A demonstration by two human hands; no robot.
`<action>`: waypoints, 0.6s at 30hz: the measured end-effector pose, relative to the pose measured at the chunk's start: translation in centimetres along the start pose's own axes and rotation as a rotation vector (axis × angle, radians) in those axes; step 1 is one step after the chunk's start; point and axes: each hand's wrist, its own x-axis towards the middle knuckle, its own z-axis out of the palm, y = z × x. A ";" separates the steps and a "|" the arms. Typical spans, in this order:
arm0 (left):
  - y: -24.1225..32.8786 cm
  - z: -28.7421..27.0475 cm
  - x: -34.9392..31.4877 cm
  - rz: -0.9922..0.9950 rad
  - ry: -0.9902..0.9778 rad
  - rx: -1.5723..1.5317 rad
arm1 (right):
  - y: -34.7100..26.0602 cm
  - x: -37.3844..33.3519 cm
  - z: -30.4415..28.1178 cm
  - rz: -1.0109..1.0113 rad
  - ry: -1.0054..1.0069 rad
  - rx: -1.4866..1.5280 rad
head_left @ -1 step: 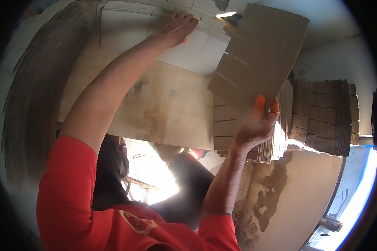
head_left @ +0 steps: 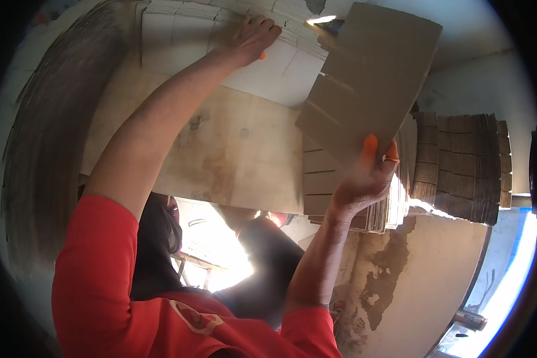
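Observation:
A flat brown cardboard sheet [head_left: 388, 71] with slots cut into its left edge is held up at the right. My right hand [head_left: 367, 185] is closed on its near end, orange finger covers showing on the thumb and a finger. At the far side, my left hand [head_left: 256, 40] rests over the back edge of a stack of white slotted cardboard sheets [head_left: 280, 83]. Its fingers are bent and closed, also with orange covers; what lies under the fingertips is hidden. Below the raised sheet stands a stack of slotted brown cardboard [head_left: 321, 185].
The pale wooden tabletop [head_left: 256, 143] is stained. Along the left rises a tall stack of thin brown sheets [head_left: 48, 155]. Further right, more slotted brown cardboard [head_left: 465, 158] is stacked. A stained pale panel [head_left: 435, 268] lies at the lower right, and bright light glares below the table.

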 end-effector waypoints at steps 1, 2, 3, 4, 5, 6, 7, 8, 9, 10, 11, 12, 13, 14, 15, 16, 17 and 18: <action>-0.1 0.6 0.2 0.001 0.010 -0.022 | 0.3 0.1 0.1 -0.038 0.011 -0.004; -0.3 1.1 0.4 0.001 0.019 -0.043 | 0.5 0.2 0.2 -0.076 0.021 -0.007; -0.4 1.1 0.4 0.003 0.024 -0.061 | 0.5 0.2 0.4 -0.061 0.018 0.023; -0.6 1.0 0.1 0.012 0.031 -0.110 | 0.4 0.1 0.5 -0.048 0.014 0.055; -0.9 0.7 -0.2 0.019 0.037 -0.159 | 0.2 -0.1 0.7 -0.034 0.009 0.088; -0.8 0.1 -0.1 0.032 0.050 -0.210 | -0.1 -0.1 0.7 -0.026 0.011 0.083; -0.6 -0.4 -0.2 0.043 0.062 -0.221 | -0.4 -0.2 0.6 -0.017 0.012 0.078; -0.2 -0.9 -0.5 0.053 0.074 -0.232 | -0.5 -0.2 0.6 -0.008 0.011 0.074; 0.1 -1.4 -0.7 0.064 0.088 -0.240 | -0.3 -0.2 0.7 -0.072 0.031 0.072; 0.2 -1.8 -0.8 0.048 0.056 -0.268 | 0.2 -0.3 0.8 -0.134 0.050 0.069; 0.5 -2.2 -0.8 0.033 0.023 -0.298 | 0.4 -0.3 0.8 -0.197 0.069 0.065; 0.4 -2.6 -0.9 0.013 -0.008 -0.323 | 0.2 -0.4 0.8 -0.186 0.064 0.066; 0.4 -3.0 -0.8 -0.014 -0.067 -0.322 | 0.0 -0.4 0.8 -0.174 0.059 0.066; 0.4 -3.3 -0.4 -0.040 -0.126 -0.322 | -0.2 -0.5 0.7 -0.162 0.055 0.065; 0.3 -3.5 -0.4 -0.069 -0.183 -0.319 | -0.4 -0.6 0.6 -0.149 0.048 0.076; 0.0 -3.4 -0.4 -0.045 -0.128 -0.265 | -0.5 -0.6 0.5 -0.136 0.041 0.087; -0.3 -3.3 -0.3 -0.022 -0.072 -0.211 | -0.5 -0.6 0.4 -0.123 0.034 0.097; -0.5 -3.1 -0.3 0.003 -0.018 -0.160 | -0.6 -0.6 0.2 -0.131 0.040 0.074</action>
